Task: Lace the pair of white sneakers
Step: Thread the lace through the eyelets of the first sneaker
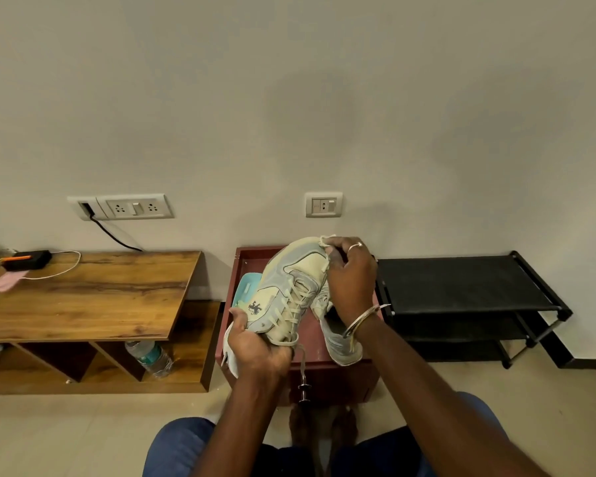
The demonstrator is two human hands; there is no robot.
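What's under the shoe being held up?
A dark red stand, with a pale blue thing on it and the other sneaker beside. The held sneaker and the right hand cover the rest, so what the blue thing is stays unclear.

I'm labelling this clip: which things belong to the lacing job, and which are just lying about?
Job: held sneaker, its loose lace, second sneaker on the red stand, left hand, right hand.
Lying about: water bottle, black shoe rack, wooden table, pink mask, wall sockets.
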